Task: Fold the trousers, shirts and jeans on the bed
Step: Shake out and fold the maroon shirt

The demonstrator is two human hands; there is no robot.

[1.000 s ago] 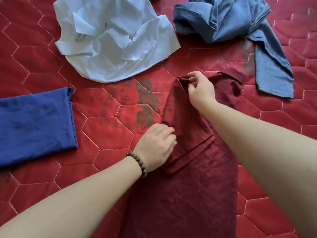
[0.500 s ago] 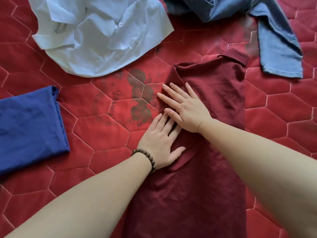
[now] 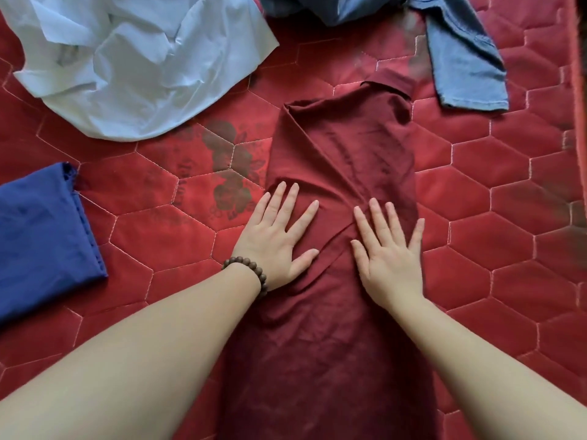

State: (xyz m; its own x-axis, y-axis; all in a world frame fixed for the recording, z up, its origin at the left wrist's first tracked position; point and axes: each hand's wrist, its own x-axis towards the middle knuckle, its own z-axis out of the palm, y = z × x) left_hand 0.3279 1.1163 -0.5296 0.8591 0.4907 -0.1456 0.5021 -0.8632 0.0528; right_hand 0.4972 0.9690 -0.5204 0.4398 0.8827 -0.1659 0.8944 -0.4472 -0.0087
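Left hand: I see my left hand (image 3: 275, 235) flat on the maroon shirt (image 3: 343, 173), palm down, fingers straight and spread, pointing away from me; heel of the palm at the shirt's left edge.
Right hand: my right hand (image 3: 389, 254) lies flat beside it, fingers straight and fanned, pressing the shirt's middle; the two hands are apart, neither grips cloth.
Bracelet: dark bead bracelet (image 3: 251, 271) on my left wrist.
Arms: both forearms bare, reaching in from the lower corners.
Writing: a faded dark flower print (image 3: 232, 176) on the bed (image 3: 495, 236) just left of the shirt; the lettering beside it I cannot read.
Maroon shirt: lies lengthwise between and under my hands, sides folded in to a narrow strip, collar at the far end.
White shirt (image 3: 136, 65): crumpled, far left.
Jeans (image 3: 457, 55): heaped at the far right, one leg just beside the collar.
Blue garment (image 3: 41, 239): folded, at the left edge, well apart from my hands.
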